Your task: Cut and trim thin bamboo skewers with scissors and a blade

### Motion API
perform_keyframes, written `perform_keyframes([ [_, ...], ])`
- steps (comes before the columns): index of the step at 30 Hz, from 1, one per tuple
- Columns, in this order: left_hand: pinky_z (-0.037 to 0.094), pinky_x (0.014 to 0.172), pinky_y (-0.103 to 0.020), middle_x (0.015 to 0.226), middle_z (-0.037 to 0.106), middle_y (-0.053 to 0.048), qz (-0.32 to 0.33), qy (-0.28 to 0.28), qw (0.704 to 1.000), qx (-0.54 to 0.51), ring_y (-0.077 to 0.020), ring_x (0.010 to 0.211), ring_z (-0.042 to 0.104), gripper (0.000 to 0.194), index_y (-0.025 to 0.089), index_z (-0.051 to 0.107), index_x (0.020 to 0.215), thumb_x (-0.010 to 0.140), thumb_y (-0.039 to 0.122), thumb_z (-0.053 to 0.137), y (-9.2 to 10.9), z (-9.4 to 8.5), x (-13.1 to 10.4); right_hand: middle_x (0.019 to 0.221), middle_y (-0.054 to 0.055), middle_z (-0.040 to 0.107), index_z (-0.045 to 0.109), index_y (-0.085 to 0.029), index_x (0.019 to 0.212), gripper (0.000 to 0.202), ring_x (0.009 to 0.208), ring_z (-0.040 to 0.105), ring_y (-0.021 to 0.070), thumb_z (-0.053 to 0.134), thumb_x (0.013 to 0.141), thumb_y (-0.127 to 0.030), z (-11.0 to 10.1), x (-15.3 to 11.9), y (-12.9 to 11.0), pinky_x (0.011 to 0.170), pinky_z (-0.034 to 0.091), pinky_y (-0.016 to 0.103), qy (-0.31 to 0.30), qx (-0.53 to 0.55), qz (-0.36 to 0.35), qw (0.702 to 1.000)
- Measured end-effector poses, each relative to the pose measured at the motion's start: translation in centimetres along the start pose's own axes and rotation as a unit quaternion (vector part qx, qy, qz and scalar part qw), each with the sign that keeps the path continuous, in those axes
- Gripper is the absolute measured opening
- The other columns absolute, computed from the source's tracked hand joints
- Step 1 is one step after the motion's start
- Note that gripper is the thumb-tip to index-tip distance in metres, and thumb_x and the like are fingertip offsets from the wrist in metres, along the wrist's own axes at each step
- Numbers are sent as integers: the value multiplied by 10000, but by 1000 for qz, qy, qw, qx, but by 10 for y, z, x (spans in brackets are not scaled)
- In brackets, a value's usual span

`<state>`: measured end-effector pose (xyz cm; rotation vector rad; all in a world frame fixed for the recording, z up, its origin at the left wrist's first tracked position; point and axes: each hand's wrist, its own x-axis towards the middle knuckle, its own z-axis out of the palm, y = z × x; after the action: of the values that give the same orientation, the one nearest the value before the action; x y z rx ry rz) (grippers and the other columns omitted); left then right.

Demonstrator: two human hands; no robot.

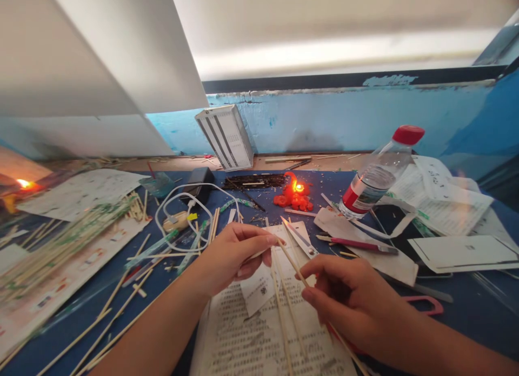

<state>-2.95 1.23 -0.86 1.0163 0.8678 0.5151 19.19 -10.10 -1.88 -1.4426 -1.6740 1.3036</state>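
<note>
A thin wooden stick runs slantwise between my two hands over a printed sheet. My left hand pinches its upper end between thumb and fingertips. My right hand holds it lower down, thumb and fingers closed round it. More thin sticks lie on the sheet beneath. Just beyond my hands, scissors rest with their blades pointing away. Behind them a lit red candle burns in a heap of red wax.
A water bottle with a red cap stands at the right, near a pink-handled knife and papers. A white box stands at the back. At left are a white cable, scattered sticks and another flame.
</note>
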Motion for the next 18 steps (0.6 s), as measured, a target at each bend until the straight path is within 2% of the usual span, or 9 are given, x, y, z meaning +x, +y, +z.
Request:
perform_keyframes([
  [8,154,335,-140,558,658,-4,4,-16,1000,6,9,343,316,223,154,856,835,786,371,868,-1,-2,-2,642,-66,571,715,-258,1030,93,559,454,108,649,986,-307,-2,-2,-4,511,335,238,5,-72,-10,997],
  [18,167,340,-151,588,661,4,6,-15,1000,25,4,353,324,210,171,859,870,832,374,822,-2,-3,0,635,-76,559,711,-275,1066,110,562,449,110,641,985,-301,0,0,2,511,334,238,5,-59,-7,998],
])
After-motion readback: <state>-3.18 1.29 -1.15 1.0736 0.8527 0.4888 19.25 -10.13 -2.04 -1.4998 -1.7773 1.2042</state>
